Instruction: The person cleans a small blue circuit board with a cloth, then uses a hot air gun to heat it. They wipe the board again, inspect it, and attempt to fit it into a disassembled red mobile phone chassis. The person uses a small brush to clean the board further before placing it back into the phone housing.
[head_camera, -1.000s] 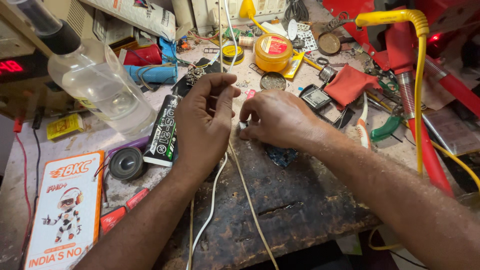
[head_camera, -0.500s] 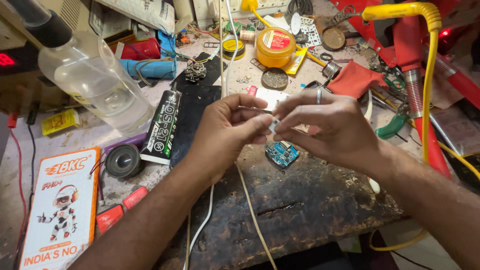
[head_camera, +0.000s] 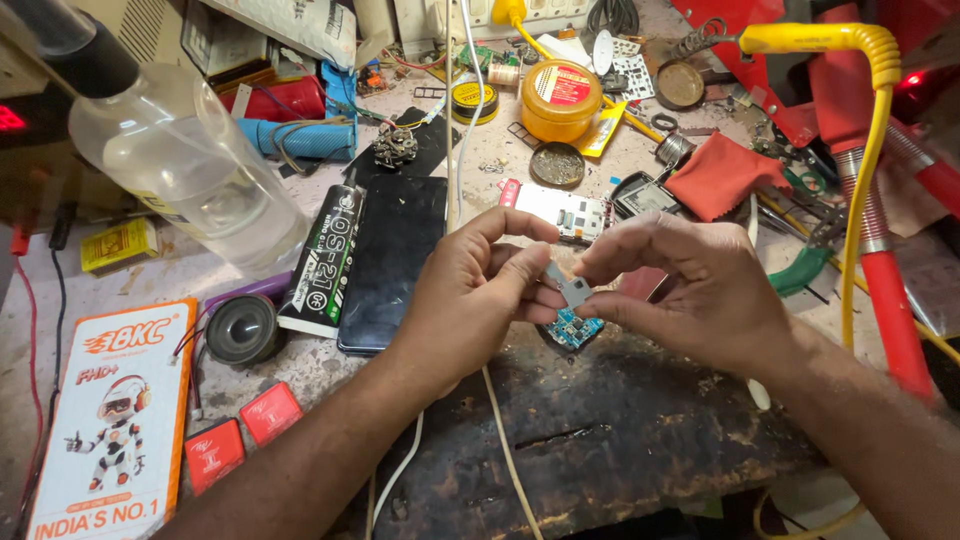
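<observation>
My left hand (head_camera: 470, 300) and my right hand (head_camera: 690, 290) meet above the workbench, both pinching a small grey flat metal piece (head_camera: 570, 287) between thumb and fingertips. Just below them a small blue circuit board (head_camera: 573, 328) lies on the worn dark wooden patch (head_camera: 620, 430) of the bench. A white cable (head_camera: 400, 470) and a beige cable (head_camera: 505, 450) run under my left wrist toward the front edge.
A black phone (head_camera: 393, 260) and a dark tube (head_camera: 322, 260) lie left of my hands, with a clear plastic bottle (head_camera: 190, 170) behind. A small speaker (head_camera: 240, 328), an orange box (head_camera: 105, 420), a red cloth (head_camera: 725, 175), a yellow tin (head_camera: 560, 98) and a yellow hose (head_camera: 865, 150) surround.
Both hands have come closer to the camera and lower, off the far clutter. The blue circuit board that they covered now shows beneath them, and the grey piece sits pinched between the fingertips.
</observation>
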